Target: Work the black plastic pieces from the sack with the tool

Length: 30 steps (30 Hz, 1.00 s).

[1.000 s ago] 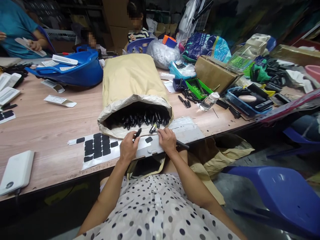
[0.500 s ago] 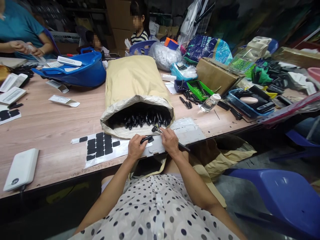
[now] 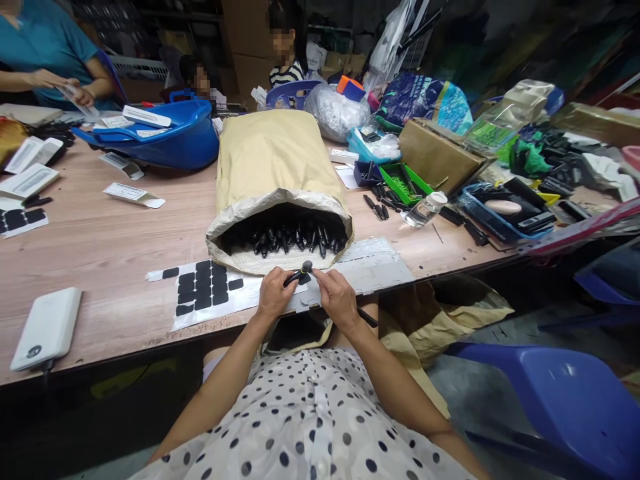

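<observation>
My left hand (image 3: 274, 293) is closed on a slim black pen-shaped piece (image 3: 293, 278), held above the table's front edge. At the piece's tip sits a dark rounded head (image 3: 307, 267) with a thin yellow band. My right hand (image 3: 338, 297) is closed, its fingertips at this head. A black rod-shaped handle (image 3: 367, 317) sticks out behind the right palm; its front part is hidden by the fingers. Just beyond both hands, a large tan sack (image 3: 273, 147) lies with its mouth facing me, holding several black pen-shaped pieces (image 3: 300, 238).
Under my hands lies a grey flat board (image 3: 375, 263), beside a white sheet of black stickers (image 3: 203, 287). A white power bank (image 3: 46, 329) is at left. Beyond are a blue basin (image 3: 185, 140), a clear bottle (image 3: 425, 209) and a green tray (image 3: 404, 183). Other people sit across the table.
My right hand has moved slightly down and its fingers have met the left hand's piece. The rounded head, earlier beside the right fingers near the sack's mouth, is now at that piece's tip.
</observation>
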Each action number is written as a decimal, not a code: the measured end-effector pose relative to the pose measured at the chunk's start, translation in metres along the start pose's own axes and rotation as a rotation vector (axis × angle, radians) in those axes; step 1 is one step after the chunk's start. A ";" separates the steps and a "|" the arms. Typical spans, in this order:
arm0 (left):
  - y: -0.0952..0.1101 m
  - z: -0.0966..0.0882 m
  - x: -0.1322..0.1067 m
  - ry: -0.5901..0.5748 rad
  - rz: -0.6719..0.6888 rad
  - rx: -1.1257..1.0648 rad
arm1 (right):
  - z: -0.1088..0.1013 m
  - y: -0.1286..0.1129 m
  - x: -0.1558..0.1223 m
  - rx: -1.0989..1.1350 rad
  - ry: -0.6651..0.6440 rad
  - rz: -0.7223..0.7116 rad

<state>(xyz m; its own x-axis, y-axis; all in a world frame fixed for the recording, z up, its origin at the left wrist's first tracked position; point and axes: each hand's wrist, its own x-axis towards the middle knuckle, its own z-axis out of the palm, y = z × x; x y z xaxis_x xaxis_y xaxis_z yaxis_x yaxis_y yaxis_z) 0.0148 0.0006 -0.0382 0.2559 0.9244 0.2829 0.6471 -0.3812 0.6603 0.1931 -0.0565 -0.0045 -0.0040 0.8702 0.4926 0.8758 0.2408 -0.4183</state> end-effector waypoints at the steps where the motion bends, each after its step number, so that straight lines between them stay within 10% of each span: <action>1: 0.001 0.000 0.000 -0.004 -0.004 -0.002 | 0.000 0.000 0.000 -0.012 -0.012 0.007; 12: 0.006 -0.003 0.001 -0.047 -0.059 -0.008 | 0.005 -0.012 -0.004 -0.057 -0.108 -0.047; 30: 0.012 -0.011 -0.001 -0.050 -0.054 0.022 | 0.032 0.043 0.016 -0.257 0.002 0.049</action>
<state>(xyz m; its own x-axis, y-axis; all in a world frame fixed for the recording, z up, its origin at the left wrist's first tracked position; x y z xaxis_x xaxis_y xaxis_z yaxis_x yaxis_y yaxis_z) 0.0146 -0.0053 -0.0229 0.2555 0.9432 0.2122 0.6767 -0.3312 0.6576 0.2159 -0.0185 -0.0388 0.0426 0.8772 0.4783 0.9688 0.0807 -0.2344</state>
